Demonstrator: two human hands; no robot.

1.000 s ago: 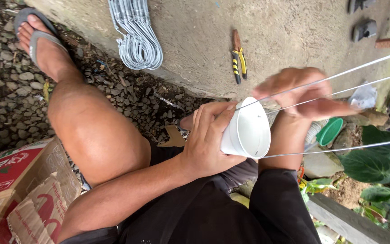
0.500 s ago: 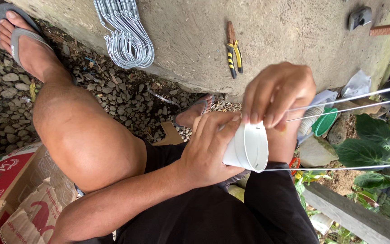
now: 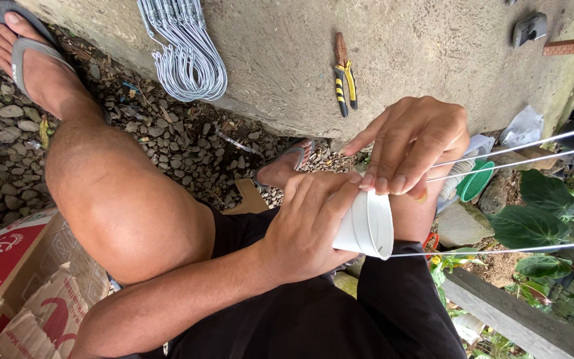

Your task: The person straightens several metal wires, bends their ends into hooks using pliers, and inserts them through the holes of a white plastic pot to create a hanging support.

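Right hand (image 3: 410, 143) lowered onto rim | left hand (image 3: 313, 226) grips one white pot (image 3: 367, 226) | three wires (image 3: 519, 156)

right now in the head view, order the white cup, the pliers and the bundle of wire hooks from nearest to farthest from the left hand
1. White cup: held in the left hand.
2. Pliers: up on the concrete slab, above the hands.
3. Bundle of wire hooks: farthest, at the slab's upper left edge.

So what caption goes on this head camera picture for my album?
Left hand holds a white pot; right hand pinches wires at its rim.
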